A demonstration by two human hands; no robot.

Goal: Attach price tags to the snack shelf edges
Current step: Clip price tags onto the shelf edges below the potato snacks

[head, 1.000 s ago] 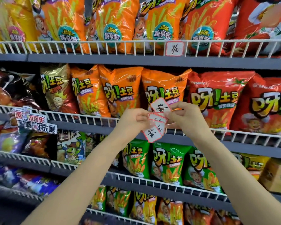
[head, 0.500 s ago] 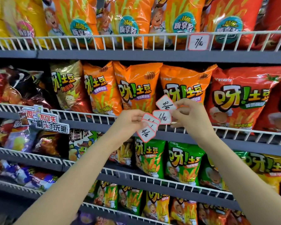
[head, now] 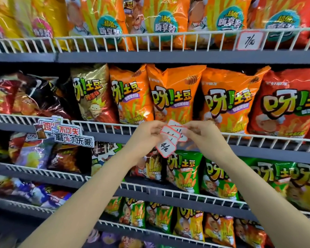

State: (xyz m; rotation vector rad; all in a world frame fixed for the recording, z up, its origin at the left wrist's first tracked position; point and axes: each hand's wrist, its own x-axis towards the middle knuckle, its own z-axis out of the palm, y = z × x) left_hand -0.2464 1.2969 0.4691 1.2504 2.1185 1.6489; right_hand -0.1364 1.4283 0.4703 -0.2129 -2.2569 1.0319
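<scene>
My left hand [head: 145,135] holds a fanned stack of white price tags with red borders [head: 169,140]; the lowest one reads 4. My right hand [head: 202,135] pinches the top tags of the same stack from the right. Both hands hover in front of the white wire rail of the second shelf [head: 258,140], below the orange snack bags [head: 175,97]. One price tag reading 7 [head: 251,41] hangs on the top shelf's wire rail at the upper right.
A cut-out promo sign [head: 64,134] is clipped to the second shelf rail at the left. Green snack bags [head: 184,170] fill the third shelf, and more bags sit on the lowest shelf [head: 159,217]. Grey shelf edges [head: 150,57] run across the view.
The view has shifted left and nearer to the shelves. My hands have drawn closer together, and the tags that were spread apart between them now overlap in one stack.
</scene>
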